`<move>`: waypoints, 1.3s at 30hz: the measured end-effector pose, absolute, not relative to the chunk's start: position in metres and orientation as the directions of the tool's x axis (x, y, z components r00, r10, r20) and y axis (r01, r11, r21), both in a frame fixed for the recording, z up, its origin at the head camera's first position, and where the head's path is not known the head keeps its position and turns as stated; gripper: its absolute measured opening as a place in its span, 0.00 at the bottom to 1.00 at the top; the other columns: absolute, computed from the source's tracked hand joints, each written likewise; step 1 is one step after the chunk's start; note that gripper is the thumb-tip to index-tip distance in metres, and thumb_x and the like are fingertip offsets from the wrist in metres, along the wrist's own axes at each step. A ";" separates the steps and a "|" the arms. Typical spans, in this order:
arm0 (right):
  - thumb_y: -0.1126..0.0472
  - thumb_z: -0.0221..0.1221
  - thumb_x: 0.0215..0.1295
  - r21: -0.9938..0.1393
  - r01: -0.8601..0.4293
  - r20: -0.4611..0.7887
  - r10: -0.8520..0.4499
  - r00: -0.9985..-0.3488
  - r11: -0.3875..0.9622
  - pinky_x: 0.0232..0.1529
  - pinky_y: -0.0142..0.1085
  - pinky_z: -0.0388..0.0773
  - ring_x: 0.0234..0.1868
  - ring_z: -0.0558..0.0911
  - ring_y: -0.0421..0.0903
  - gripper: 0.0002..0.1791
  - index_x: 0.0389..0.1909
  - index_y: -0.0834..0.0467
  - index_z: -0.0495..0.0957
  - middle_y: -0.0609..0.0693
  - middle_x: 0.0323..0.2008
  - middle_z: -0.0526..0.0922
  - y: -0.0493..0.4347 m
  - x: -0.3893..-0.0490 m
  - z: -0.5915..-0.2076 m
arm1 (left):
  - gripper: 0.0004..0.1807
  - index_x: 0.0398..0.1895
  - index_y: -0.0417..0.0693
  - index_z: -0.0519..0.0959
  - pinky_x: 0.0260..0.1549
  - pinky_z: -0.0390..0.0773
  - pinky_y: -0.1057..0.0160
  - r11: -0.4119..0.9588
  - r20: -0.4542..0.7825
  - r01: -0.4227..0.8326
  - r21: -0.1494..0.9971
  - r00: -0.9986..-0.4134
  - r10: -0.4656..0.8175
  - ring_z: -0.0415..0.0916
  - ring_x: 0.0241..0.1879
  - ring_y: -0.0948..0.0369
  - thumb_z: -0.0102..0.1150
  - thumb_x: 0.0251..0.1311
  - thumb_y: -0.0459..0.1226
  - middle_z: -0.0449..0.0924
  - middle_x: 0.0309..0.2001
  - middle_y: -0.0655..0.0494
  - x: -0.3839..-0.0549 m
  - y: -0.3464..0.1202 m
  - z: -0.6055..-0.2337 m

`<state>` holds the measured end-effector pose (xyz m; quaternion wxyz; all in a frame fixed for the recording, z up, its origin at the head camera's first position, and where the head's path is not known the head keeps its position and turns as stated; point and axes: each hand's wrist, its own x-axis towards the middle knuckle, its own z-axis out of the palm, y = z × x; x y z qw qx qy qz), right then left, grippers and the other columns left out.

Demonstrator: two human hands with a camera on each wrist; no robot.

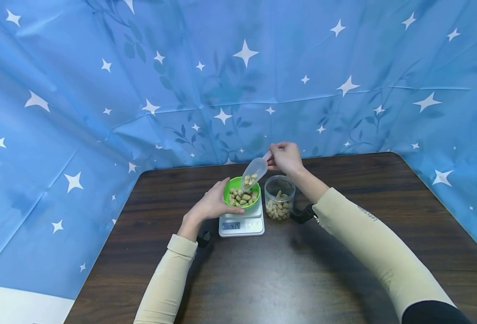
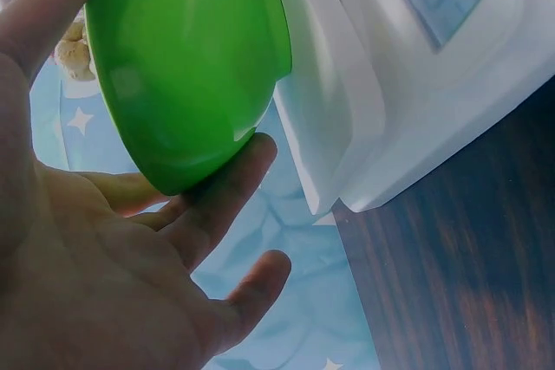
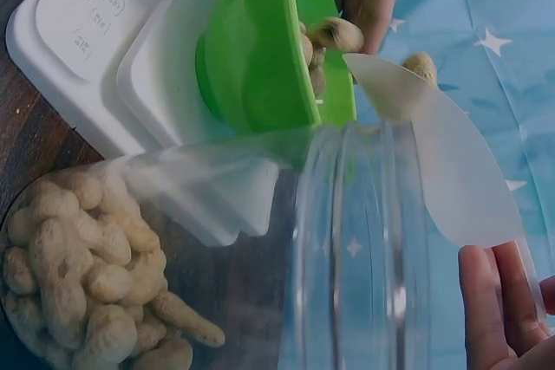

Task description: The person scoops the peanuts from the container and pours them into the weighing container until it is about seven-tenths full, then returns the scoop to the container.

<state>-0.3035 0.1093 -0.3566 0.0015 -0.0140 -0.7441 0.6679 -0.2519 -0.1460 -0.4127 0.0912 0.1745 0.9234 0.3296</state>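
Observation:
A green bowl with peanuts in it sits on a white digital scale. My left hand grips the bowl from the left, thumb near the front rim; in the left wrist view the fingers touch its side. My right hand holds a translucent scoop by its handle. The scoop tilts down over the bowl's far right rim, with several peanuts in it. Below the right hand stands a clear jar partly filled with peanuts.
A dark wooden table carries the scale and jar, close side by side. A blue curtain with white stars hangs behind the table's far edge. The scale's display shows digits that look like 435.

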 end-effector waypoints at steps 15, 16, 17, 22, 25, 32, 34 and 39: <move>0.54 0.50 0.82 -0.971 -0.145 0.152 0.021 -0.988 0.192 0.39 0.42 0.86 0.39 0.86 0.52 0.18 0.52 0.65 0.80 0.62 0.38 0.86 0.104 -0.301 -0.349 | 0.60 0.80 0.43 0.56 0.63 0.68 0.41 0.703 -0.050 0.253 0.665 -0.924 0.380 0.68 0.65 0.49 0.81 0.49 0.52 0.66 0.69 0.44 -0.253 -0.145 -0.413; 0.54 0.50 0.82 -0.968 -0.161 0.168 0.019 -0.986 0.194 0.39 0.43 0.86 0.39 0.86 0.52 0.18 0.52 0.66 0.80 0.62 0.38 0.86 0.105 -0.300 -0.348 | 0.61 0.80 0.43 0.55 0.62 0.68 0.41 0.703 -0.053 0.248 0.667 -0.925 0.377 0.68 0.65 0.49 0.82 0.49 0.52 0.66 0.69 0.45 -0.253 -0.145 -0.413; 0.55 0.50 0.82 -0.965 -0.178 0.186 0.020 -0.982 0.194 0.39 0.43 0.86 0.39 0.87 0.52 0.18 0.52 0.66 0.80 0.62 0.38 0.86 0.106 -0.299 -0.346 | 0.61 0.80 0.43 0.55 0.63 0.68 0.41 0.702 -0.054 0.246 0.668 -0.925 0.375 0.68 0.65 0.49 0.82 0.48 0.52 0.65 0.70 0.44 -0.253 -0.145 -0.414; 0.55 0.52 0.81 -0.945 -0.254 0.265 0.026 -0.964 0.205 0.37 0.42 0.86 0.33 0.87 0.49 0.18 0.50 0.67 0.81 0.62 0.35 0.87 0.115 -0.292 -0.342 | 0.61 0.80 0.45 0.56 0.63 0.68 0.41 0.694 -0.047 0.250 0.675 -0.924 0.378 0.67 0.65 0.49 0.82 0.47 0.53 0.65 0.70 0.45 -0.253 -0.144 -0.415; 0.56 0.53 0.81 -0.934 -0.289 0.300 0.026 -0.953 0.208 0.34 0.39 0.86 0.30 0.87 0.47 0.17 0.48 0.67 0.82 0.61 0.32 0.87 0.121 -0.287 -0.339 | 0.61 0.80 0.45 0.57 0.63 0.68 0.42 0.688 -0.034 0.259 0.678 -0.924 0.381 0.67 0.65 0.49 0.83 0.46 0.53 0.66 0.69 0.45 -0.253 -0.144 -0.416; 0.57 0.54 0.80 -0.917 -0.339 0.346 -0.005 -0.938 0.211 0.34 0.39 0.86 0.32 0.88 0.44 0.17 0.48 0.68 0.81 0.60 0.32 0.88 0.140 -0.279 -0.330 | 0.65 0.82 0.43 0.52 0.65 0.66 0.41 0.696 -0.040 0.252 0.672 -0.926 0.375 0.65 0.68 0.47 0.82 0.47 0.54 0.63 0.72 0.43 -0.254 -0.145 -0.417; 0.56 0.54 0.80 -0.908 -0.352 0.359 -0.011 -0.933 0.227 0.34 0.40 0.86 0.32 0.88 0.44 0.17 0.48 0.68 0.81 0.59 0.31 0.88 0.146 -0.276 -0.329 | 0.65 0.82 0.43 0.51 0.65 0.66 0.41 0.700 -0.048 0.246 0.670 -0.927 0.372 0.64 0.69 0.47 0.82 0.47 0.54 0.61 0.73 0.42 -0.253 -0.145 -0.418; 0.56 0.53 0.80 -0.881 -0.381 0.395 -0.009 -0.919 0.279 0.33 0.37 0.85 0.29 0.88 0.44 0.17 0.47 0.67 0.82 0.59 0.30 0.88 0.159 -0.269 -0.329 | 0.66 0.82 0.42 0.51 0.66 0.65 0.41 0.705 -0.053 0.230 0.671 -0.933 0.356 0.63 0.70 0.47 0.82 0.46 0.54 0.60 0.74 0.42 -0.252 -0.147 -0.419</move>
